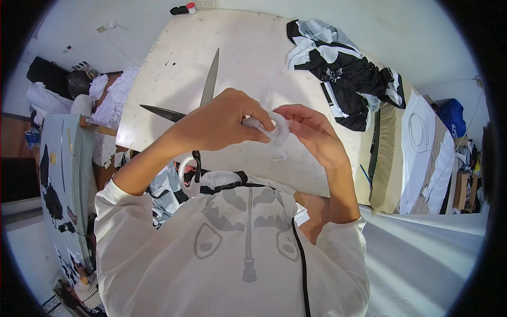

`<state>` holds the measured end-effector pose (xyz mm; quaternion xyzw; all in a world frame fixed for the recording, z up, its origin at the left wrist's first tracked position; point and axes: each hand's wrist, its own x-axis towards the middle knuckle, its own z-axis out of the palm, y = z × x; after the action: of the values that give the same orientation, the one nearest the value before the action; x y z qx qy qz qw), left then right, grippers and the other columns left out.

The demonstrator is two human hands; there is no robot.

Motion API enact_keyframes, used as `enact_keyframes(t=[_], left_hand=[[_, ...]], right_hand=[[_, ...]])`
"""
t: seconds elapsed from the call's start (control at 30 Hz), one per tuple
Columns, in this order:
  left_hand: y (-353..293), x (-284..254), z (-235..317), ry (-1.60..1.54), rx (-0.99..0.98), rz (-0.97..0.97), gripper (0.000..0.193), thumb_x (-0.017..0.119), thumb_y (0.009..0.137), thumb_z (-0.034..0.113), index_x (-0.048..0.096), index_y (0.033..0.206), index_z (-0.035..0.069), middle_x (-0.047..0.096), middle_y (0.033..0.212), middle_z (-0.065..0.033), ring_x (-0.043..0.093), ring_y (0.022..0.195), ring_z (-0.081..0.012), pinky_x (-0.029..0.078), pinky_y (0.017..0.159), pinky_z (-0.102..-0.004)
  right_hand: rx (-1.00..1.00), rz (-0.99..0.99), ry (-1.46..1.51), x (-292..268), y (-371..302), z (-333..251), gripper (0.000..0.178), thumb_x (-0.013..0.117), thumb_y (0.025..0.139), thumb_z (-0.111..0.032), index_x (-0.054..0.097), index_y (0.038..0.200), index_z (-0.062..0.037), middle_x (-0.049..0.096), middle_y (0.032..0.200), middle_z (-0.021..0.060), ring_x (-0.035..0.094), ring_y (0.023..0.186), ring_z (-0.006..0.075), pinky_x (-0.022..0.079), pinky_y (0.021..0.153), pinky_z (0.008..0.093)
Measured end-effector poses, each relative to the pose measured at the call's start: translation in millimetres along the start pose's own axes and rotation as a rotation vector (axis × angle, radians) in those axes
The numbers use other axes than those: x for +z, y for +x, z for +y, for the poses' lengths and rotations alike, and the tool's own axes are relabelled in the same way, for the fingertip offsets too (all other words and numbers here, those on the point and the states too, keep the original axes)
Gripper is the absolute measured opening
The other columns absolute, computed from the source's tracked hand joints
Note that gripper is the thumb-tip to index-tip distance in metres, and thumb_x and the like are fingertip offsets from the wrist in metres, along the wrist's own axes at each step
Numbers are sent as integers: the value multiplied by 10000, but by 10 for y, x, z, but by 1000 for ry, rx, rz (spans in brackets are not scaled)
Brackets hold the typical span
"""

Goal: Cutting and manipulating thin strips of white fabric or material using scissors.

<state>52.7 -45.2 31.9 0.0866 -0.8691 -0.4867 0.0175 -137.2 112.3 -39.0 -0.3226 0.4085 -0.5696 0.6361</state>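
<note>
Over the middle of the tabletop (pixel 253 63), my left hand (pixel 227 117) pinches a curled white strip (pixel 280 136) narrowly between thumb and fingers, probably so that the coil does not spring loose. My right hand (pixel 317 133) curves, half closed, at the coil's right edge, as if to steady or shape it; I cannot tell whether it actually grips. Below my left wrist, large scissors (pixel 209 82) appear to lie with blades spread and handles toward me, perhaps so they are easy to reach. Black-and-white garments (pixel 343 71) lie heaped at the far right, likely to leave working room before me.

As for containers, a small red-capped one (pixel 190 7) stands at the far left edge, its contents hidden. Off to the right are a blue bag (pixel 450 117), whose inside I cannot see, and a brown carton (pixel 465 191), with contents too unclear to name.
</note>
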Motion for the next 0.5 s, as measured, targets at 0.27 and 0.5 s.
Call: enact_keyframes(t=[0.27, 0.5], left_hand=[[0, 38, 101, -153, -148, -37, 157, 793, 799, 93, 742, 884, -29, 680, 702, -88, 569, 479, -121, 429, 466, -272], [48, 81, 95, -114, -185, -68, 161, 780, 805, 96, 735, 875, -41, 678, 705, -97, 601, 490, -137, 432, 462, -277]], right_hand=[[-47, -45, 78, 69, -55, -18, 498, 631, 813, 69, 539, 1295, -18, 633, 1127, 74, 576, 1098, 157, 429, 958, 286], [-222, 67, -198, 244, -50, 18, 295, 595, 762, 118, 531, 978, -73, 556, 914, 8, 555, 915, 107, 409, 824, 248]])
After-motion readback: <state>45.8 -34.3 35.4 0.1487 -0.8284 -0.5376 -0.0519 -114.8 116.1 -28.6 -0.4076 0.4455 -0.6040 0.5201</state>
